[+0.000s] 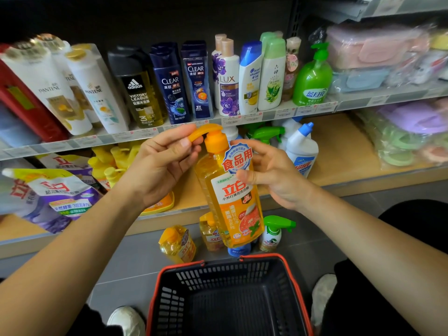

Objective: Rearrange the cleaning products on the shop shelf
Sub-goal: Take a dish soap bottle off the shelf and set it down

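A tall orange dish-soap pump bottle [232, 200] hangs upright in front of the lower shelf [339, 151]. My left hand [160, 163] pinches its orange pump spout between thumb and fingers. My right hand [271, 170] holds the bottle's upper body, thumb across the label and fingers behind. On the floor below stand two smaller orange soap bottles [178, 243], [211, 232], a blue bottle [238, 249] and a green-trigger spray bottle [274, 232].
An empty black basket with a red rim [155, 294] stands on the floor between my feet. The upper shelf holds shampoo bottles [169, 83] and a green pump bottle [312, 78]. The lower shelf carries detergent pouches [55, 190], yellow bottles [109, 163] and white toilet-cleaner bottles [301, 149].
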{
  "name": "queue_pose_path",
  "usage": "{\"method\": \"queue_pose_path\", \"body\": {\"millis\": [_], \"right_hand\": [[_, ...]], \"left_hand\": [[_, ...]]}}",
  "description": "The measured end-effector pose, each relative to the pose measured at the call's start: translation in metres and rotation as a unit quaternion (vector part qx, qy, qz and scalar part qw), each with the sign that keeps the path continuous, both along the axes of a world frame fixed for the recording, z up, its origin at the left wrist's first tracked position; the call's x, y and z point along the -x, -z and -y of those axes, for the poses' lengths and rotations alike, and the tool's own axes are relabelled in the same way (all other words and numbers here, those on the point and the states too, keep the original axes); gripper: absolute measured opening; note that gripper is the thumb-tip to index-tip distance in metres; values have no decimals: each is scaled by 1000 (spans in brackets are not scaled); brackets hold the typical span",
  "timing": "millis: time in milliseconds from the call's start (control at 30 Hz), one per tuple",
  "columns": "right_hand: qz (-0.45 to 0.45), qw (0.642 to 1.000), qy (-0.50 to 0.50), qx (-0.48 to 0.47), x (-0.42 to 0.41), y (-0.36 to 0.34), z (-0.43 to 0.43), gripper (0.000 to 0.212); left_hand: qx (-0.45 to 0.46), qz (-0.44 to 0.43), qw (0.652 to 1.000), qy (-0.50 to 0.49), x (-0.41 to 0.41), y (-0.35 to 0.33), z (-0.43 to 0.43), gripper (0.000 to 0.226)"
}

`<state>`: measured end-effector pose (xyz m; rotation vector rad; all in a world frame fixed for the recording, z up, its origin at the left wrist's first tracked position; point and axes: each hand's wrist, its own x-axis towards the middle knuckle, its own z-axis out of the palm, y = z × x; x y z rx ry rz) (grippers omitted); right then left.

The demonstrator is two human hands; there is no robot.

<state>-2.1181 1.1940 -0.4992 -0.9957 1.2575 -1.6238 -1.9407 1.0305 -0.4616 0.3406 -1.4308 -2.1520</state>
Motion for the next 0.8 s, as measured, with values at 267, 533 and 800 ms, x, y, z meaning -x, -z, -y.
{"method": "queue_pose_path", "body": {"millis": [267, 533, 800], "right_hand": [[-1, 1000, 1, 7, 0, -2, 0, 57], [6, 1000, 9, 13, 1, -1, 0, 56], [17, 999, 46, 20, 5, 1, 2, 58]], "left_hand": [[4, -14, 1000, 3, 1, 3, 2, 27], [29, -5, 1000, 6, 2, 6, 3, 31], [165, 132, 977, 20, 2, 32, -2, 48]]}}
